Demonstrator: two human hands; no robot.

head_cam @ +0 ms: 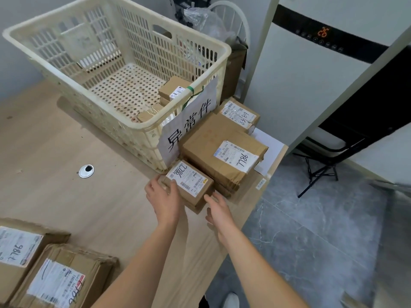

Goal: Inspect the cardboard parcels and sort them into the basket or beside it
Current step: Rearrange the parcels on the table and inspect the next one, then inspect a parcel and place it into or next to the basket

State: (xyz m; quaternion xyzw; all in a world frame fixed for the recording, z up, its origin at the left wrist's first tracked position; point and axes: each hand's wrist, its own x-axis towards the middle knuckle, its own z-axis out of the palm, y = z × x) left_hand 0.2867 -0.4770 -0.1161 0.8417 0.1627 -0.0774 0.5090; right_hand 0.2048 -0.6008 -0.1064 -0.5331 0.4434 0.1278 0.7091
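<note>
Fingers [154, 185] flank small parcel [191, 182] beside basket [153, 128], close to table [106, 203] edge.

The parcels [206, 138] are matt cardboard, the basket [138, 143] plastic, the table [66, 207] wood-grain.

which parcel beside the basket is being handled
The smallest parcel, between left hand and right hand; the larger parcel and far parcel lie untouched.

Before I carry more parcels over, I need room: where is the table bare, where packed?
Bare table runs from the basket down to the two parcels at the near left, around the metal cap. The basket's left floor is bare too. Crowded: right of the basket, stacked parcels and the small parcel fill the strip.
</note>
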